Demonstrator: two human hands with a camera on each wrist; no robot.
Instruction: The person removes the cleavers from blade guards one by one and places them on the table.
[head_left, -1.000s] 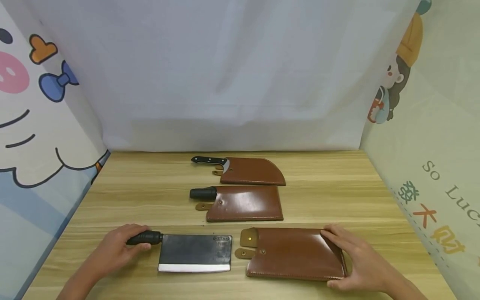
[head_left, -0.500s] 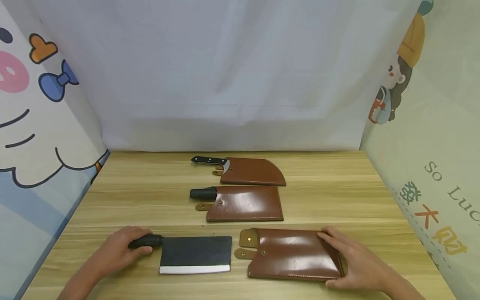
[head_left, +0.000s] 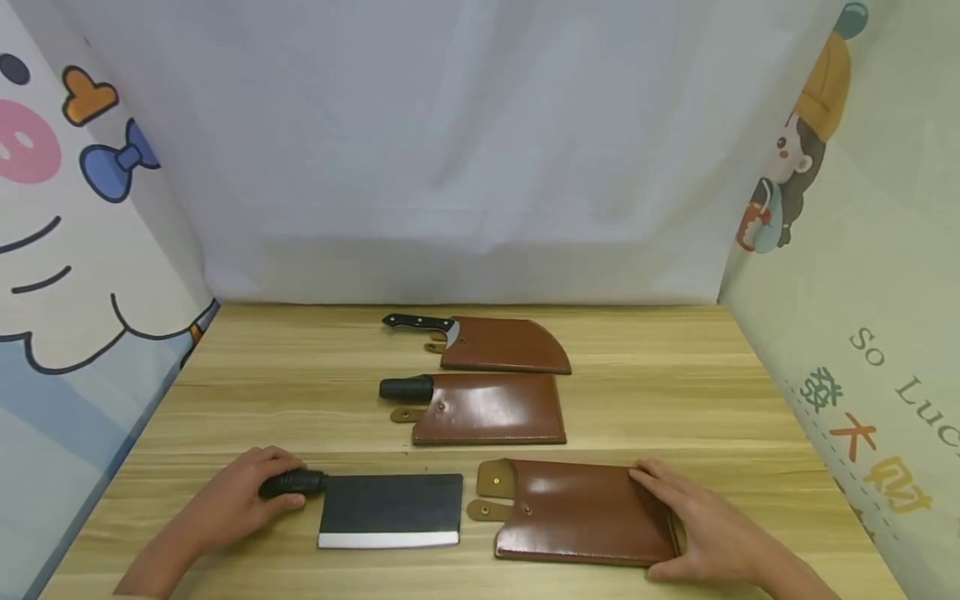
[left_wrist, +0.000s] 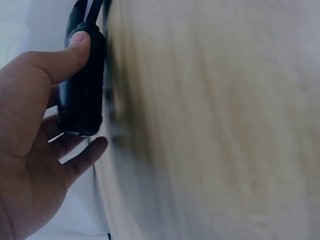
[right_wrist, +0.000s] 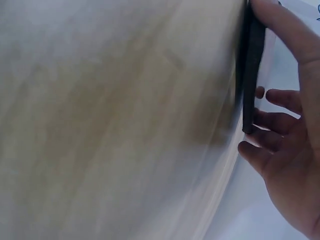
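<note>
In the head view, a cleaver (head_left: 392,504) with a dark blade and bright edge lies at the table's front, its blade toward the right. My left hand (head_left: 243,500) holds its black handle (left_wrist: 82,100), the thumb along one side in the left wrist view. A brown leather knife sheath (head_left: 585,508) sits just right of the blade, its mouth and two snap straps facing the cleaver. My right hand (head_left: 708,525) grips the sheath's far right end between thumb and fingers. A narrow gap separates the blade from the straps.
Behind these lie two sheathed knives: a brown sheath (head_left: 491,408) with a dark green handle (head_left: 406,388), and a curved sheath (head_left: 506,343) with a black riveted handle (head_left: 416,322). White cloth (head_left: 465,167) hangs behind the wooden table (head_left: 675,392); printed panels flank it.
My right hand and the sheath have shifted slightly left. The cleaver has dropped a little toward the table's front and its blade has tilted slightly, my left hand staying on the handle.
</note>
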